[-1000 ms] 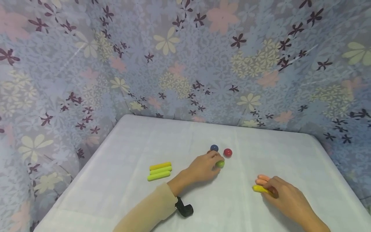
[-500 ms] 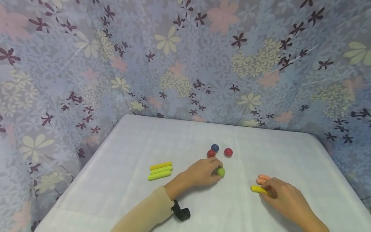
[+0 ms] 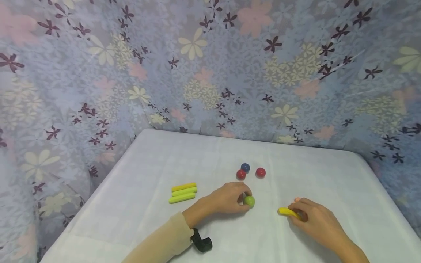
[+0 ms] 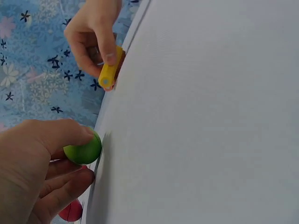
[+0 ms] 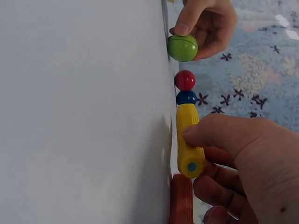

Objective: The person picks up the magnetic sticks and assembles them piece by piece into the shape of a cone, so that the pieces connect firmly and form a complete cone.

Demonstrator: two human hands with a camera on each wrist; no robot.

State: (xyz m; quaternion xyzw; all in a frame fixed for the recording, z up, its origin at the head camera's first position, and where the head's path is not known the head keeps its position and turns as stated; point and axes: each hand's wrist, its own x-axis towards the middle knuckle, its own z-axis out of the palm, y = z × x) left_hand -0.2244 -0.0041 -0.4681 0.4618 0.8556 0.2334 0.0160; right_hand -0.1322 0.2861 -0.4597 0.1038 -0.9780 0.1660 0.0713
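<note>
My left hand [image 3: 231, 198], at the centre of the head view and right of the frame's middle line, is clamped with thumb and fingers on a green ball [image 3: 249, 201]. My right hand [image 3: 317, 221], lower right of the frame, pinches a yellow stick [image 3: 287, 212], its free end pointing left. Behind those fingers an orange stick [image 3: 297, 199] shows only its tip; the rest is hidden. Above my left hand sit a red ball [image 3: 241, 174] and, just beside it, a blue ball [image 3: 245, 167]; a second red ball [image 3: 261, 172] lies near, to their right. Left of centre, three sticks lie side by side: a dark yellow stick [image 3: 184, 187] uppermost, two lime sticks [image 3: 182, 197] below. All rest on a white cloth [image 3: 197, 153]. A floral curtain [image 3: 210, 73] fills the upper frame.
</note>
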